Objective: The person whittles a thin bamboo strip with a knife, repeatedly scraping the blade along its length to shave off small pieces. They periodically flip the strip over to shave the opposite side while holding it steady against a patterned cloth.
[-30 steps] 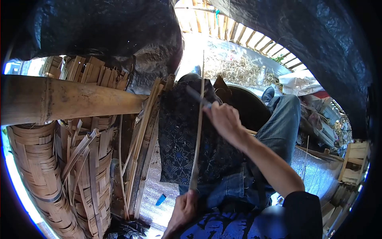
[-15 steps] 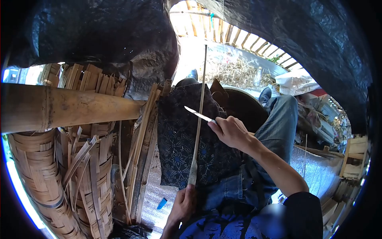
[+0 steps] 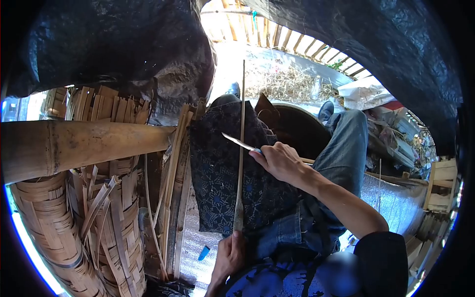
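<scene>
My left hand (image 3: 230, 255) is closed around the near end of a long, thin bamboo strip (image 3: 240, 193), low in front of my body. The strip stands out away from me over a dark patterned cloth (image 3: 216, 190) spread on my thigh. In my right hand (image 3: 283, 161) is a knife (image 3: 240, 142) with a narrow pale blade and a bit of blue at the handle. Its blade lies across the strip around mid-length, point to the left. The right-hand fingers wrap the handle and hide most of it.
At left, a thick bamboo pole (image 3: 89, 148) juts in above woven bamboo baskets (image 3: 49, 213). Split bamboo pieces (image 3: 175, 198) stand beside the cloth. A small blue object (image 3: 204, 253) lies on the floor. Dark sheeting (image 3: 356, 44) hangs overhead; a dark round container (image 3: 299, 131) sits between my legs.
The whole view has shifted slightly left. The strip now looks a little more upright, and the knife still lies across it, held in my right hand.
</scene>
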{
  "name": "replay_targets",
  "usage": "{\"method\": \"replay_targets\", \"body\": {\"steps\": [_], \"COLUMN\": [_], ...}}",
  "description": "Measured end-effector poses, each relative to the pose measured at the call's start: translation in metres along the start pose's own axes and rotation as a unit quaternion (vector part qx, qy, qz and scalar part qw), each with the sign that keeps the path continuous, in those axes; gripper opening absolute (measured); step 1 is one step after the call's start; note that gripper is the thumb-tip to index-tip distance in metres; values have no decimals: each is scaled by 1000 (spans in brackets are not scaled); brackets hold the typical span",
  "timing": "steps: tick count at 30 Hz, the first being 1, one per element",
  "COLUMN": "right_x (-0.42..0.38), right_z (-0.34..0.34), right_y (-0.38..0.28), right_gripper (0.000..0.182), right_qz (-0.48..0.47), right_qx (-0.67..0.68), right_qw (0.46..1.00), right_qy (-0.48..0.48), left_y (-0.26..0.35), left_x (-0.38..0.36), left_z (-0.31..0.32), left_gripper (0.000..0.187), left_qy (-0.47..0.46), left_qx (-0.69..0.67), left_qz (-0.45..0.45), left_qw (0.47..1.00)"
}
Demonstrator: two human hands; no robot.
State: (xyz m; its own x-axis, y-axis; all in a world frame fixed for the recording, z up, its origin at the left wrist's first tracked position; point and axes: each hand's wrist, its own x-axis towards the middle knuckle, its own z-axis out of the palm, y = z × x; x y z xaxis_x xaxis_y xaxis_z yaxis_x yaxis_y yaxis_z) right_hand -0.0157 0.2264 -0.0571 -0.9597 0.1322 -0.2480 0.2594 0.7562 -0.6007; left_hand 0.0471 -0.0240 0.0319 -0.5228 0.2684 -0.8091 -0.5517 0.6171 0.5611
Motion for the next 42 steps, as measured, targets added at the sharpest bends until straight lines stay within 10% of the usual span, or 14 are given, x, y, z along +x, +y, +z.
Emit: {"method": "replay_targets", "body": {"steps": [10, 17, 28, 30, 31, 32, 33, 34, 38, 42], "right_x": [46, 44, 32, 41, 45, 48, 49, 50, 44, 39], "right_z": [0, 15, -5, -5, -3, -1, -2, -3, 8, 15], "right_y": [11, 34, 6, 13, 15, 16, 15, 15, 14, 16], "right_gripper": [51, 51, 56, 56, 56, 56, 56, 56, 49, 44], "right_qz": [90, -25, 35, 36, 22, 6, -2, -4, -37, -72], "right_qx": [15, 118, 47, 46, 40, 35, 35, 38, 66, 26], "right_qw": [996, 987, 998, 998, 999, 999, 999, 999, 995, 991], "right_qy": [-4, 102, -15, -19, -7, 3, 0, -3, 59, 110], "left_y": [-5, -38, -69, -106, -130, -124, -113, -104, -62, 10], "left_x": [-25, -26, -18, -25, -26, -30, -39, -42, -32, 4], "left_z": [-5, -10, -16, -10, -16, -14, -11, -11, -20, -12], "left_gripper": [48, 47, 45, 28, 31, 31, 29, 29, 29, 36], "left_qy": [-14, -71, -141, 48, -30, -25, -49, -66, -20, -25], "left_qx": [16, -192, -192, 131, 397, 395, 62, -279, 28, -46], "left_qz": [-14, -46, -29, 296, 232, 232, 122, 0, 149, 94], "left_qw": [1000, 978, 971, 945, 887, 889, 989, 958, 988, 994]}}
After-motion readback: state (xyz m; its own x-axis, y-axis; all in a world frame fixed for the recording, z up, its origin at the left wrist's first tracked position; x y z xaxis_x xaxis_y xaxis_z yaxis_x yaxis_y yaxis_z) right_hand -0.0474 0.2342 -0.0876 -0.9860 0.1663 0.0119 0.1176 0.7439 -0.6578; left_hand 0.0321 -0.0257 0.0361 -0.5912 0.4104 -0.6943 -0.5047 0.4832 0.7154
